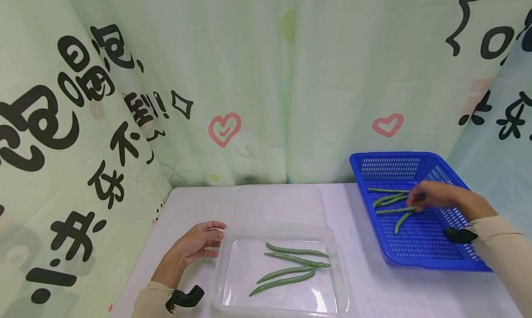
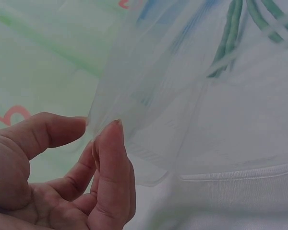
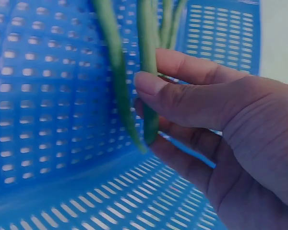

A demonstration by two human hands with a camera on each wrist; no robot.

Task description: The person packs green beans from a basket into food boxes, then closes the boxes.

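Tub (image 1: 243, 265) at 6 o'clock, basket (image 1: 415, 246) at 4. Four beans (image 1: 296, 251) lie ungripped in tub. About five more in basket, toward its 9–10 o'clock; right hand (image 1: 434, 198) clamped on one there, thumb against fingers. Left hand (image 1: 200, 243) at tub's 9–10 o'clock wall, thumb and fingers apart. Judgement: partway, roughly half; beans split, gripped one not yet moved across.

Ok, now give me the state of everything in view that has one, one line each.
Clear container: upright, partly filled.
Container beans: four, lying flat, none held.
Blue basket: upright, uncovered, partly filled.
Basket beans: several, lying loose.
Left hand: fingers at the container's left rim.
Right hand: inside the basket, pinching.
Held bean: between right thumb and fingers.
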